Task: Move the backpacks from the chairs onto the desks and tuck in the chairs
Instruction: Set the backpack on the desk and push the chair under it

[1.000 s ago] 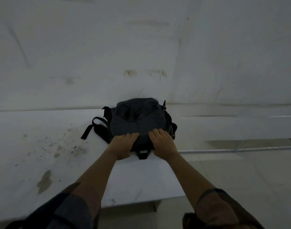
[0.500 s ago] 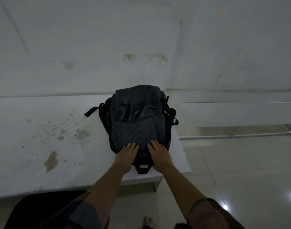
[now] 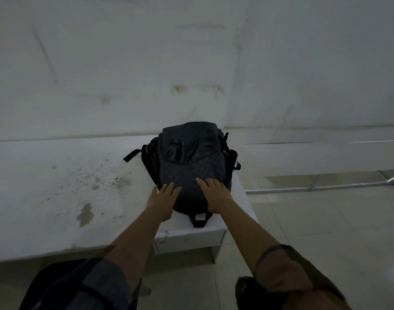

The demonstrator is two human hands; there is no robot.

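Down in the bottom left corner, a dark chair (image 3: 55, 278), mostly hidden behind a sleeve (image 3: 97, 287) and cut off by the edge; hard to tell its shape in the dim light. Above that, a white desk (image 3: 46, 198) with brown stains and small dark specks. Further right, the left hand (image 3: 163, 201), lying flat with straight fingers spread out, holding nothing, fingertips touching the near left side of the backpack (image 3: 193, 166) and the palm resting on the desk. In the middle, that dark backpack, lying flat on the right end of the desk, close to the wall (image 3: 191, 63). A black strap (image 3: 133, 154) sticking out to the left; a small loop (image 3: 199, 219) hanging over the near edge. Checked cloth, but too dark to make out more. Next, the right hand (image 3: 215, 193), flat too, fingers straight and close together, pressed on the near right part of the backpack, gripping nothing. Far right, a pale tiled floor (image 3: 325, 220) and a metal bar (image 3: 325, 187), partly cut off by the edge.
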